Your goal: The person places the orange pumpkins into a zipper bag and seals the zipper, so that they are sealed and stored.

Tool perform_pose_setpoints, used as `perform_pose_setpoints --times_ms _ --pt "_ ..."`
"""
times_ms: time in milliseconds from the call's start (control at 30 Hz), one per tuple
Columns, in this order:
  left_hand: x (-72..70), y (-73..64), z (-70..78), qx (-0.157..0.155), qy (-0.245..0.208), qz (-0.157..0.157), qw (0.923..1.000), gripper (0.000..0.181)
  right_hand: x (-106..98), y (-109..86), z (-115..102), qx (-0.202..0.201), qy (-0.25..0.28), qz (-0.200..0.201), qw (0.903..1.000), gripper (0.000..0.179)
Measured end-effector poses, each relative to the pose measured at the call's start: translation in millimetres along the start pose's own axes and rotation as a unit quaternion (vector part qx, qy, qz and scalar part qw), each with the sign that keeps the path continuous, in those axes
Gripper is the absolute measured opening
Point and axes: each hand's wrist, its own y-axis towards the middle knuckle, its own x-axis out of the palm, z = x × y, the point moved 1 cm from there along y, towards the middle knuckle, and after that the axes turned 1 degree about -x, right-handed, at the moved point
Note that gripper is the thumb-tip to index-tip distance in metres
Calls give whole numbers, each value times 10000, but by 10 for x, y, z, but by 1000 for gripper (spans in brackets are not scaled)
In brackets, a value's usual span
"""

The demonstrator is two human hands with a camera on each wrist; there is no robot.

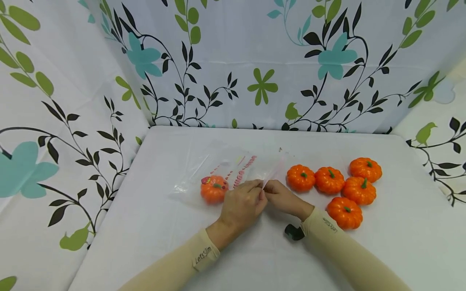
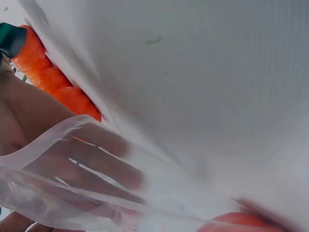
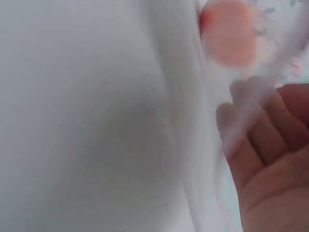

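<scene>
A clear plastic bag [image 1: 191,178] with red printing and a pinkish mouth edge lies on the table, holding one small orange toy pumpkin [image 1: 212,192]. My left hand [image 1: 240,206] pinches the bag at its mouth, just right of that pumpkin. Right beside it, my right hand [image 1: 284,197] pinches the edge too, with the fingertips of both hands close together. The left wrist view shows the right hand's fingers [image 2: 104,164] through the film. Blurred in the right wrist view, the pumpkin [image 3: 229,34] shows above a hand's curled fingers.
Several more orange pumpkins [image 1: 329,180] sit in a group right of my right hand, one [image 1: 344,213] close to the forearm. A dark wrist camera [image 1: 294,232] hangs by the right sleeve. A white cloth covers the table [image 1: 145,226]; patterned curtains [image 1: 225,60] stand behind and beside it.
</scene>
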Motion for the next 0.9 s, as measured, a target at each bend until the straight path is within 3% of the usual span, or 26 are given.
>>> perform_pose_setpoints --times_ms 133,233,367,467,600,700,900 --pt "3 27 -53 -68 123 -91 9999 9 -235 -357 -119 -134 -972 642 9931 33" --pt "7 46 -98 -156 163 -77 9997 8 -477 -698 -268 -230 -1831 1513 9711 50" --pt "6 63 -145 -285 145 -32 9995 7 -812 -1114 -461 -122 -2441 2626 9334 95" --pt "-2 72 -171 -357 164 -19 9992 7 -989 -1357 -523 68 -2353 3038 9232 129" --pt "-11 77 -188 -428 224 -44 9988 7 -1115 -1594 -469 361 -2326 3120 9205 148" --pt "-15 82 -188 -477 242 -90 9985 8 -1152 -1705 -367 617 -2509 3010 9180 149" --pt "-8 94 -189 -579 352 -205 9975 9 -1137 -1822 -153 1556 -2774 2541 9134 145"
